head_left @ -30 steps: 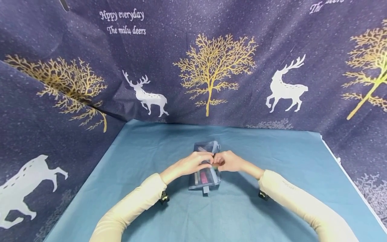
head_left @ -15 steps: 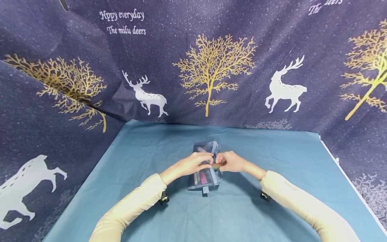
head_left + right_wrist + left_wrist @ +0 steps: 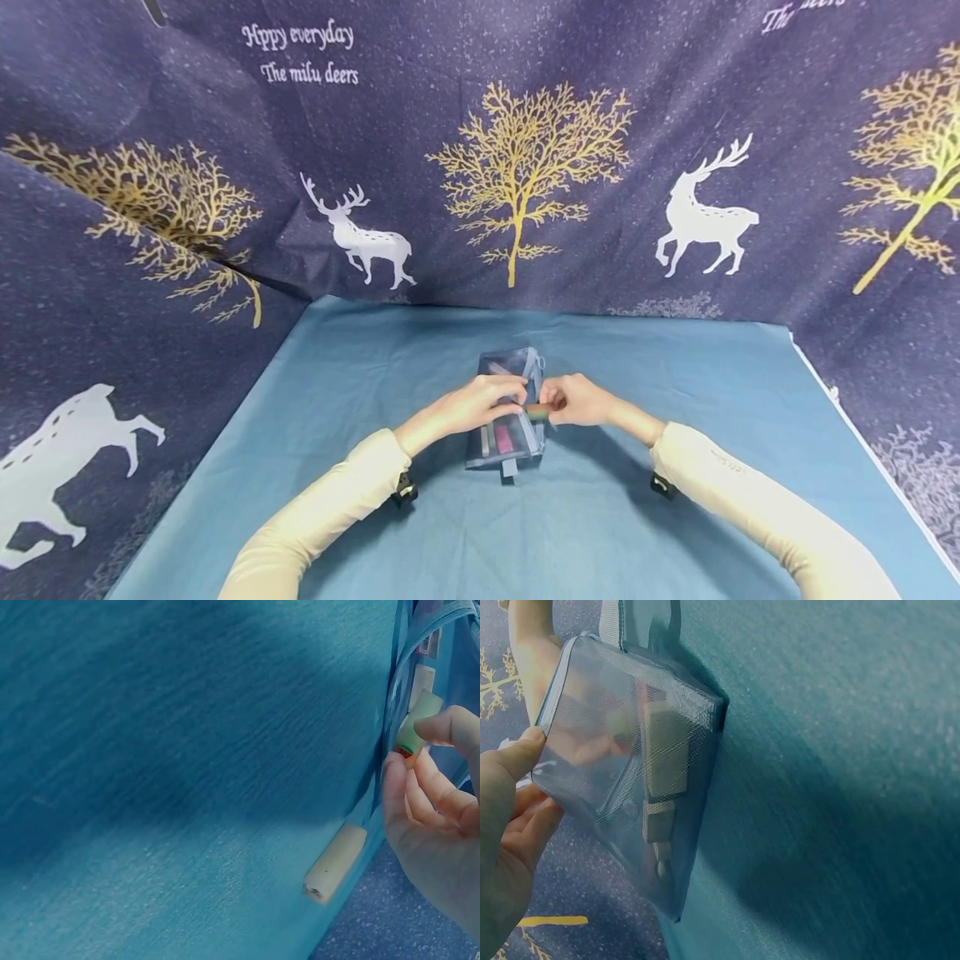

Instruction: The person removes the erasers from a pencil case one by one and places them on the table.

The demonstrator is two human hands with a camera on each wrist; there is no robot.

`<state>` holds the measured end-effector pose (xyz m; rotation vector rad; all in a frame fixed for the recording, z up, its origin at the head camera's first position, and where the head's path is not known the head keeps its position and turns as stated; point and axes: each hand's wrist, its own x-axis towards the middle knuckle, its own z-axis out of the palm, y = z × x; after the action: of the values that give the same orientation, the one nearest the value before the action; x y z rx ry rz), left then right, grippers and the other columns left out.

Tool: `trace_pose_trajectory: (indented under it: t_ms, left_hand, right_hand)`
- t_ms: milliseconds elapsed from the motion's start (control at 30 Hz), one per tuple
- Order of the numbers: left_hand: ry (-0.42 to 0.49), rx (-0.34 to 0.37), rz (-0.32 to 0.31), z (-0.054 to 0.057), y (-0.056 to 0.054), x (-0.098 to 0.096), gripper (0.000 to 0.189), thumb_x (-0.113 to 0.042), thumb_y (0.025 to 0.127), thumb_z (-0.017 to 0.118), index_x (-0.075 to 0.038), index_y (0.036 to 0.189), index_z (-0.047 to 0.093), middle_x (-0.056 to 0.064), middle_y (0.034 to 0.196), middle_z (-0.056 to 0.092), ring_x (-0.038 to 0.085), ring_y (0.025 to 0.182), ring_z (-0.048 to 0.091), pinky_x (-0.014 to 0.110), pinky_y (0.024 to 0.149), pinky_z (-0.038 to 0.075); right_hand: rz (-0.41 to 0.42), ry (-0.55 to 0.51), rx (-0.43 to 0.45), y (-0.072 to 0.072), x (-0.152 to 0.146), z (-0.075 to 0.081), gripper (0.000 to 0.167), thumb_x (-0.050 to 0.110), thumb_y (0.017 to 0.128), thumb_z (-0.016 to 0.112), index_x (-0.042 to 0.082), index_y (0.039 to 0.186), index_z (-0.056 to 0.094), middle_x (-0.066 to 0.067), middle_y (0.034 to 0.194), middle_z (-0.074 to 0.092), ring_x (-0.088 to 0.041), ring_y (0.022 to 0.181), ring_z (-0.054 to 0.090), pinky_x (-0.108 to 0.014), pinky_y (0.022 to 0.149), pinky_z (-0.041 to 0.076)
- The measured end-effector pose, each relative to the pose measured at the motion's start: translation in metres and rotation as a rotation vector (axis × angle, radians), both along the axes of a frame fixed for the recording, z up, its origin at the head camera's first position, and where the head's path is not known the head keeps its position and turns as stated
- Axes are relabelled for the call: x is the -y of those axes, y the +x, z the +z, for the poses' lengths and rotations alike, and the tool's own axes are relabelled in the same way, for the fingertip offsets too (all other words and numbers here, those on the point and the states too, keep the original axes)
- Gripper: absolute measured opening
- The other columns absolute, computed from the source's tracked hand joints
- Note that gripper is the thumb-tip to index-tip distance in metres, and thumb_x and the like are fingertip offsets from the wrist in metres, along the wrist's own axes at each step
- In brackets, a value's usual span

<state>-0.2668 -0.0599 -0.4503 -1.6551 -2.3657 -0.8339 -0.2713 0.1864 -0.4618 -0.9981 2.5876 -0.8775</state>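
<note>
A see-through blue mesh zip pouch (image 3: 477, 457) lies on the cloth, its zipped side (image 3: 557, 686) parted. My left hand (image 3: 480, 404) pinches the rim between thumb and fingers in the left wrist view. With thumb and fingertips my right hand (image 3: 442, 799) holds a small green-and-orange block (image 3: 420, 727), at the pouch mouth. Through the mesh show pale blocks (image 3: 667, 750) and a pink item (image 3: 503, 439). An off-white block (image 3: 336, 862) lies on the cloth near the right hand. The exact kind of the held block cannot be told.
A blue cloth (image 3: 480, 533) covers the table. Behind it hangs a dark curtain (image 3: 450, 50) printed with deer and trees. A fabric tab (image 3: 509, 468) sticks out from the near end of the pouch.
My right hand has drawn slightly to the right, away from the left hand, and more of the green-and-orange block shows. The left hand stays at the pouch rim.
</note>
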Motion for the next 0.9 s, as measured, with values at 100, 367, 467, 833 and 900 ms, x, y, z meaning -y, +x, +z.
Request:
trace_pose_trajectory:
  t_ms: [100,367,467,833,900]
  left_hand:
    - [-0.005,0.002,0.007,0.0,0.0,0.0,0.008,-0.012,0.092,0.065,-0.005,0.095,0.063,0.013,0.111,0.069,0.029,0.119,0.061,0.026,0.089,0.054]
    - [-0.015,-0.002,0.001,0.001,0.001,-0.001,0.008,-0.013,0.092,0.065,-0.007,0.096,0.063,0.013,0.115,0.068,0.03,0.118,0.061,0.025,0.094,0.052]
    - [-0.007,-0.011,-0.01,-0.001,0.001,-0.001,0.007,-0.012,0.092,0.065,-0.006,0.096,0.062,0.012,0.112,0.069,0.032,0.117,0.061,0.025,0.094,0.052]
    - [-0.001,-0.027,-0.011,-0.003,0.0,-0.002,0.008,-0.008,0.09,0.067,-0.004,0.096,0.062,0.011,0.108,0.069,0.033,0.118,0.061,0.026,0.095,0.051]
    - [-0.004,-0.022,-0.011,-0.003,0.0,-0.002,0.009,-0.009,0.091,0.066,-0.004,0.096,0.062,0.012,0.109,0.069,0.033,0.118,0.061,0.026,0.095,0.052]
  right_hand:
    - [-0.006,0.015,-0.003,0.0,-0.002,0.001,0.016,0.004,0.076,0.068,0.013,0.088,0.064,0.001,0.086,0.069,-0.012,0.082,0.067,-0.021,0.072,0.054]
    - [0.003,-0.012,-0.002,-0.002,-0.005,-0.002,0.017,0.003,0.074,0.069,0.012,0.087,0.065,0.001,0.083,0.071,-0.009,0.077,0.068,-0.02,0.07,0.055]
    - [-0.01,-0.007,-0.001,-0.002,-0.008,-0.001,0.016,0.003,0.074,0.069,0.012,0.087,0.065,0.0,0.082,0.071,-0.007,0.075,0.067,-0.019,0.069,0.054]
    - [-0.068,0.029,0.011,0.0,-0.012,0.006,0.017,0.004,0.077,0.07,0.012,0.091,0.064,-0.001,0.085,0.07,-0.01,0.078,0.068,-0.021,0.071,0.055]
    - [-0.066,0.026,0.012,0.0,-0.013,0.006,0.018,0.003,0.077,0.07,0.011,0.091,0.064,-0.001,0.085,0.07,-0.011,0.078,0.068,-0.022,0.071,0.056]
